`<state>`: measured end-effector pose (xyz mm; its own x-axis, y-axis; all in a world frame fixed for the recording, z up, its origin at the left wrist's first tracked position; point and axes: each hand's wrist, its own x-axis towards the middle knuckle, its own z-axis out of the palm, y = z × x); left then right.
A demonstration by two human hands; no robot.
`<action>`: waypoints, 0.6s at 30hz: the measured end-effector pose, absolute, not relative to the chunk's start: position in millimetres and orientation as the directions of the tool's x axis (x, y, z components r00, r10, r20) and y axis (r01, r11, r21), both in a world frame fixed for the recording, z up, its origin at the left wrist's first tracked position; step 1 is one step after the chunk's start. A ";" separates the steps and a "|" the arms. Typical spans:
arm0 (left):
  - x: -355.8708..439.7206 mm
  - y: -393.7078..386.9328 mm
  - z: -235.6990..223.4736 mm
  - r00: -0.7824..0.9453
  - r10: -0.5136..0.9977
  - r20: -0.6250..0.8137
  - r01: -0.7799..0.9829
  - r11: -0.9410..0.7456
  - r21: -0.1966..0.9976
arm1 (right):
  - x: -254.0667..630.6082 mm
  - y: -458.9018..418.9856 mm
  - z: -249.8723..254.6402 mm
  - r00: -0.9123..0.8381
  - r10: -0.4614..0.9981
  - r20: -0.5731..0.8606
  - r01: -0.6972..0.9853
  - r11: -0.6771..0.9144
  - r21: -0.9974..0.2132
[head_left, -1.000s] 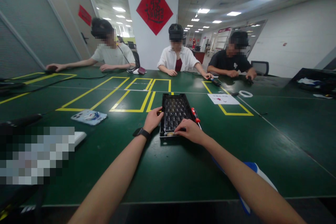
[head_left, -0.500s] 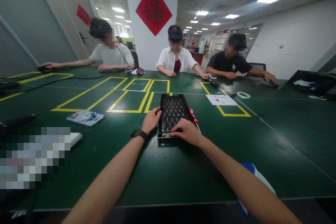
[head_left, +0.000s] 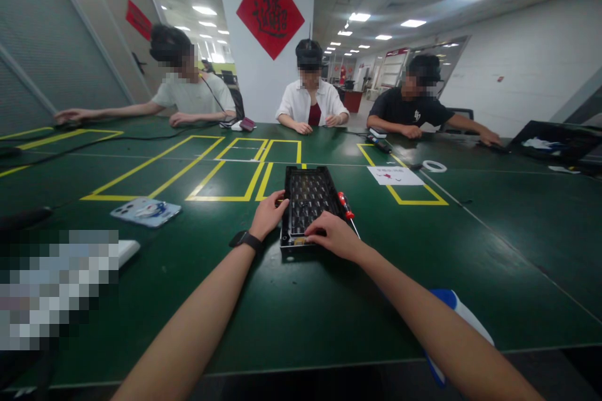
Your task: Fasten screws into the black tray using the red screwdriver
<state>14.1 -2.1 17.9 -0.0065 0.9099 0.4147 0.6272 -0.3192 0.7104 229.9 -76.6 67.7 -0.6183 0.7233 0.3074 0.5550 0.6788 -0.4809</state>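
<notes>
1 blk case, 1 screwdriver, 1 phone, L hand + R hand.
Case mid-view, long axis approx. 12–6. L hand at its 9 o'clock edge; R hand's fingertips tgthr at 6; can't tell if either's clamped. Screwdriver at 3, phone at 9.
</notes>
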 end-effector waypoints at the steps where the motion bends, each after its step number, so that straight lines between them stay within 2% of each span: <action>1: 14.1 -2.4 18.1 -0.003 0.911 0.413 0.626 -0.321 0.711 | 230.2 -76.5 67.1 -0.608 0.731 0.310 0.555 0.670 -0.493; 10: 13.6 -1.2 15.5 0.006 0.912 0.411 0.639 -0.319 0.700 | 229.0 -76.8 64.1 -0.543 0.760 0.358 0.550 0.644 -0.532; 18: 12.2 -0.7 14.4 0.027 0.908 0.418 0.618 -0.344 0.707 | 229.5 -74.0 61.9 -0.577 0.740 0.345 0.588 0.670 -0.454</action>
<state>12.2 -0.7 14.4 0.0272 0.9079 0.4184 0.6181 -0.3442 0.7068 229.5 -74.0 61.9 -0.5767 0.7404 0.3452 0.5875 0.6695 -0.4545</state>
